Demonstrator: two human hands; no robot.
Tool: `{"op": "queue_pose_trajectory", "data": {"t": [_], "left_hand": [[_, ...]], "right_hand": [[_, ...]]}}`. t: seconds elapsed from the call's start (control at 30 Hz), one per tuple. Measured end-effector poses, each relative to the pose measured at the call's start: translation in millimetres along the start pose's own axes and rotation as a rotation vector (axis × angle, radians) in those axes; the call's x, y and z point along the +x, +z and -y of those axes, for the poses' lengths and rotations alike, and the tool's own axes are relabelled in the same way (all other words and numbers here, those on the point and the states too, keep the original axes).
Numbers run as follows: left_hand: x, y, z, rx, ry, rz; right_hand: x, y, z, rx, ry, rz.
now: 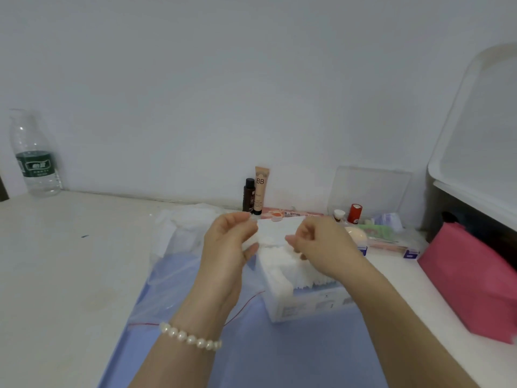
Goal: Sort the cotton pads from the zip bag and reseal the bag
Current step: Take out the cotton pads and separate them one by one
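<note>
White tabletop against a pale wall. Left hand [229,242] and right hand [319,242] each pinch an edge of one cotton pad [275,233], held above a stack of pads [291,268] in a box [305,303]. Underneath lies the clear zip bag [179,278], open. Bottles [256,196] stand behind; a pink pouch [472,278] crowds the right, partly cut off.
</note>
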State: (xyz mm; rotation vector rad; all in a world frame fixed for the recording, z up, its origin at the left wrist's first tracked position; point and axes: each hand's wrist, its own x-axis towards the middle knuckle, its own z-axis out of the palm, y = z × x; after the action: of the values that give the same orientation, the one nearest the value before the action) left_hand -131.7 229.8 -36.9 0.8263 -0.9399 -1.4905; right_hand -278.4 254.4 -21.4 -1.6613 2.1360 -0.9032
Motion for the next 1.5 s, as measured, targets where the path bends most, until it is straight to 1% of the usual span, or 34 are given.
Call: {"op": "queue_pose_trajectory", "data": {"t": [0.07,0.1,0.17,0.27,0.33,0.43,0.5,0.57,0.6,0.63,0.7,0.8,0.83,0.9,0.97,1.07,1.1,1.13,1.23,1.33,1.4,1.43,1.5], "left_hand": [[2,-3,-5,-0.138,0.055,-0.048],[2,-4,-7,-0.194,0.064,-0.070],[4,-7,-9,-0.287,0.044,-0.123],[10,-16,-10,-0.373,-0.055,-0.208],[16,-23,-9,-0.409,-0.130,-0.232],[20,-29,-7,-0.426,-0.214,-0.248],[22,-29,-6,-0.425,-0.247,-0.244],[23,-30,-5,-0.420,-0.266,-0.235],[23,-30,-5,-0.416,-0.272,-0.228],[23,-30,-4,-0.413,-0.276,-0.221],[23,-30,-4,-0.403,-0.278,-0.199],[22,-27,-3,-0.384,-0.241,-0.160],[21,-25,-3,-0.361,-0.217,-0.143],[19,-21,-2,-0.291,-0.167,-0.080],[14,-16,-1,-0.227,-0.134,0.064],[2,-6,0,-0.183,-0.181,0.350],[-3,-2,1,-0.176,-0.208,0.408],[-6,1,4,-0.165,-0.231,0.434],[-10,6,11,-0.150,-0.256,0.428],[-9,7,14,-0.141,-0.256,0.391],[-8,6,14,-0.154,-0.253,0.377],[-7,6,14,-0.168,-0.252,0.367],[-7,8,14,-0.211,-0.247,0.354]], "right_hand": [[23,-1,4,0.033,-0.039,-0.062],[34,3,5,0.042,-0.056,-0.052],[52,17,6,0.064,-0.072,0.033],[70,41,6,0.014,-0.070,0.195],[80,57,9,-0.033,-0.028,0.227],[94,74,11,-0.197,0.063,0.150],[100,78,15,-0.259,0.109,0.176],[103,79,22,-0.253,0.121,0.244],[102,78,26,-0.218,0.118,0.253],[102,76,29,-0.163,0.108,0.227],[99,70,29,0.019,0.083,0.095],[82,53,31,0.466,0.070,-0.075],[73,46,31,0.600,0.062,-0.095],[51,31,31,0.776,0.040,-0.070],[25,18,28,0.883,0.018,-0.007],[-8,7,20,0.905,-0.047,0.021],[-16,5,18,0.899,-0.077,0.005],[-23,4,16,0.895,-0.108,-0.020],[-35,-1,14,0.860,-0.168,-0.126],[-34,-11,8,0.634,-0.224,-0.310],[-33,-24,4,0.609,-0.234,-0.388],[-33,-31,3,0.600,-0.245,-0.386],[-37,-39,6,0.589,-0.268,-0.262]]}}
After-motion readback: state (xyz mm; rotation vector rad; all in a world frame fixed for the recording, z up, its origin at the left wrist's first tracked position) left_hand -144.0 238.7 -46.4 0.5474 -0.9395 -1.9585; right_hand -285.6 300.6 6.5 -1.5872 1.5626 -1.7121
